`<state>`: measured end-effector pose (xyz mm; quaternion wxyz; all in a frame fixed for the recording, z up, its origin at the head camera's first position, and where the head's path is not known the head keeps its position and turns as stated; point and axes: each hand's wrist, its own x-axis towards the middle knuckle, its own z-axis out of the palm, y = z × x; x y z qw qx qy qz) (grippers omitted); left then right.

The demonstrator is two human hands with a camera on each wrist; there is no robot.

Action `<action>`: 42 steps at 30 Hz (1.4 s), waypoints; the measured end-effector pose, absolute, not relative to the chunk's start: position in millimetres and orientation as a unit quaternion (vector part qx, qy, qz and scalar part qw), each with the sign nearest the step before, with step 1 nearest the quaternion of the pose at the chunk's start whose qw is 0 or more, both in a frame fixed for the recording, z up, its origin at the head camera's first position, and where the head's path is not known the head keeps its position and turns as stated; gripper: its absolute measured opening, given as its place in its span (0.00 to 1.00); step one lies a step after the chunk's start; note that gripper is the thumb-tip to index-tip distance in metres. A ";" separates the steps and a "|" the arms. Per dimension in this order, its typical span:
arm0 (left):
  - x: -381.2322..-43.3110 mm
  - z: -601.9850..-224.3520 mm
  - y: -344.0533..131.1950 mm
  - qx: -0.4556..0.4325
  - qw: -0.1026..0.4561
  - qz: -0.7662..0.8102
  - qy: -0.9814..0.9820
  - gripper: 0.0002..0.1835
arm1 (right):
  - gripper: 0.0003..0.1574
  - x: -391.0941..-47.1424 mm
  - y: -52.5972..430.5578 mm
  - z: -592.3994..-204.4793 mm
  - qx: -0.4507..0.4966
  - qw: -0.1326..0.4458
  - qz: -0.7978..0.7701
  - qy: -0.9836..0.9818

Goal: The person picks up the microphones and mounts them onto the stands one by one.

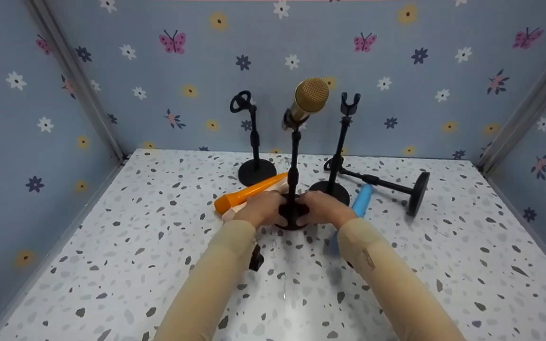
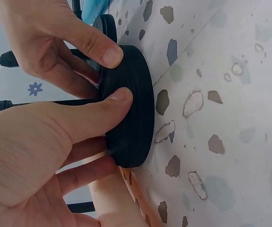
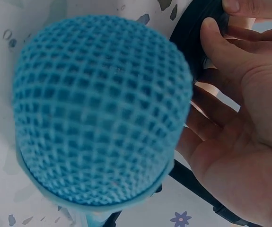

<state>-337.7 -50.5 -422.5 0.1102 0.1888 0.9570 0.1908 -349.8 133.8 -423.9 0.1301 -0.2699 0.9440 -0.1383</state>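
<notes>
A gold microphone (image 1: pixel 312 95) sits tilted in the clip of a black tabletop stand (image 1: pixel 293 176). My left hand (image 1: pixel 264 208) grips the left side of that stand's round base, and my right hand (image 1: pixel 321 206) grips its right side. In the left wrist view both thumbs lie on the black base (image 2: pixel 133 113), with the other fingers around its far side. An orange microphone (image 1: pixel 242 194) lies beside my left hand, next to a pale peach one partly hidden by it. A blue microphone (image 1: pixel 362 201) lies by my right wrist; its mesh head (image 3: pixel 102 109) fills much of the right wrist view.
Behind my hands stand two other black stands, one with a ring holder (image 1: pixel 255 139) and one with a forked clip (image 1: pixel 342 137). Another stand (image 1: pixel 391 185) lies on its side at right. A small black piece (image 1: pixel 256 258) shows beside my left sleeve. Patterned walls enclose the speckled table (image 1: pixel 159 246).
</notes>
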 end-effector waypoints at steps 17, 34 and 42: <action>-338.2 -424.0 -51.0 0.189 0.110 0.184 0.958 0.23 | 0.26 -351.3 136.2 -427.4 -0.269 0.135 -0.139 0.943; -339.2 -422.1 -51.4 0.185 0.121 0.164 0.961 0.23 | 0.33 -354.7 138.3 -427.7 -0.295 0.124 -0.138 0.937; -335.9 -422.2 -50.3 0.205 0.111 0.153 0.960 0.23 | 0.37 -352.0 139.6 -428.4 -0.275 0.136 -0.136 0.942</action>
